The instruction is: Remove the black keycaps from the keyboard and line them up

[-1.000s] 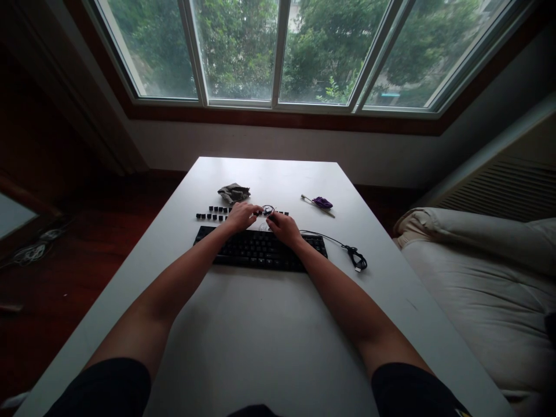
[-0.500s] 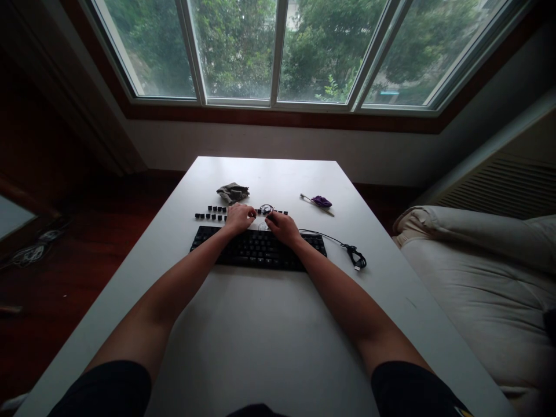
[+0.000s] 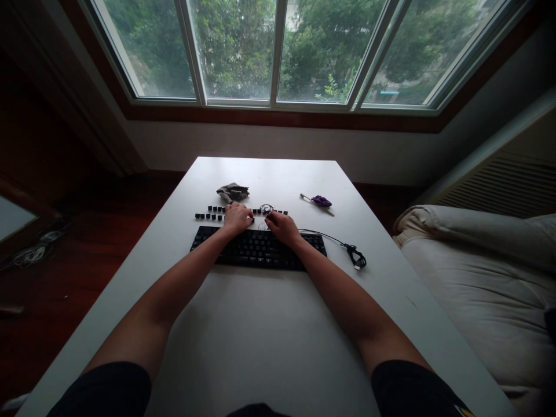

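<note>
A black keyboard [image 3: 256,252] lies across the white table under my forearms. Beyond it, small black keycaps [image 3: 213,217] stand in two rows. My left hand [image 3: 237,218] is over these rows, its fingers curled down, with a dark keycap [image 3: 252,219] at the fingertips. My right hand [image 3: 282,226] is closed just above the keyboard's far edge, pinching a small dark tool; thin wire loops beside its fingers look like those of a wire keycap puller [image 3: 262,226]. The fingers hide most of that tool and part of the rows.
A crumpled grey cloth [image 3: 233,192] lies behind the keycaps. To the right are a brush [image 3: 311,200] with a purple bundle [image 3: 322,201] and the keyboard's coiled USB cable [image 3: 355,255]. A pale sofa [image 3: 473,278] stands right of the table [image 3: 260,324], and a window is ahead.
My left hand has shifted slightly left and its fingertips have lowered to the near row, where the keycap now shows at the table. My right hand has hardly moved.
</note>
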Motion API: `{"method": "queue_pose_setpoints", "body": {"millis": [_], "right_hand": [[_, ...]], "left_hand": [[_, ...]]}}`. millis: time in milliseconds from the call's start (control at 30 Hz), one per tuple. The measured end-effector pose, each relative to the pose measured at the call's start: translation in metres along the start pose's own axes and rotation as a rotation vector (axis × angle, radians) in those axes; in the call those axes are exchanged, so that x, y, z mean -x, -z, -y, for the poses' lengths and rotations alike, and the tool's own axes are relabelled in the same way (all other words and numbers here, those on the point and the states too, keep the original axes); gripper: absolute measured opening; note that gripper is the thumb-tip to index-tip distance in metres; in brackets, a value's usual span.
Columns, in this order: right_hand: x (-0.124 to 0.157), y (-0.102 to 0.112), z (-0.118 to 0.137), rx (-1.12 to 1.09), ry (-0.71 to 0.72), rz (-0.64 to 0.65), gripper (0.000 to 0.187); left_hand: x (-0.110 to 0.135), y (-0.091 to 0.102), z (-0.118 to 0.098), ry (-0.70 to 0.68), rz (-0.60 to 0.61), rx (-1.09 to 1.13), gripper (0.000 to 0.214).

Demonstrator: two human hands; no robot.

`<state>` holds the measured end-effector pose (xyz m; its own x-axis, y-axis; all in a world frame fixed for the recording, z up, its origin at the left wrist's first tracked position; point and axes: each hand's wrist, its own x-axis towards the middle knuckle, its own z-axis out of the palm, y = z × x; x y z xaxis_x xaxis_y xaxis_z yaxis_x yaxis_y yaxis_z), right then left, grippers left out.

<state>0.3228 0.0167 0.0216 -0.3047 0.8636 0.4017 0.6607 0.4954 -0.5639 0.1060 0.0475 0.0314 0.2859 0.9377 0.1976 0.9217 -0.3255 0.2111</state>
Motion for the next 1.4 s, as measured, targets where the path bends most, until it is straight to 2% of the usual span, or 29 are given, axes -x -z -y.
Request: {"method": "queue_pose_setpoints", "body": {"millis": [233, 533, 700, 833, 933, 1133, 1400], "right_hand": [[0.0, 0.0, -0.001, 0.0, 0.002, -0.001, 0.016], [-0.001, -0.002, -0.002, 0.001, 0.007, 0.003, 0.016], [0.0, -0.002, -0.003, -0.008, 0.009, 0.002, 0.017], [0.0, -0.001, -0.002, 0.002, 0.008, 0.001, 0.018], [0.0, 0.001, 0.0, -0.002, 0.009, 0.002, 0.018], [0.0, 0.002, 0.003, -0.006, 0.006, 0.014, 0.017], [-0.001, 0.001, 0.002, -0.003, 0.009, 0.019, 0.016]], "left_hand": [[0.001, 0.002, 0.0, -0.012, -0.002, -0.023, 0.019], [0.007, 0.01, 0.012, 0.055, -0.083, 0.022, 0.026], [0.011, 0.011, 0.007, -0.05, -0.071, 0.037, 0.029], [0.007, 0.011, 0.0, -0.209, 0.013, 0.015, 0.036], [0.003, 0.011, -0.003, -0.264, 0.079, -0.026, 0.033], [0.002, 0.011, -0.004, -0.24, 0.08, -0.057, 0.021], [0.006, 0.009, -0.002, -0.21, 0.044, -0.04, 0.018]]}}
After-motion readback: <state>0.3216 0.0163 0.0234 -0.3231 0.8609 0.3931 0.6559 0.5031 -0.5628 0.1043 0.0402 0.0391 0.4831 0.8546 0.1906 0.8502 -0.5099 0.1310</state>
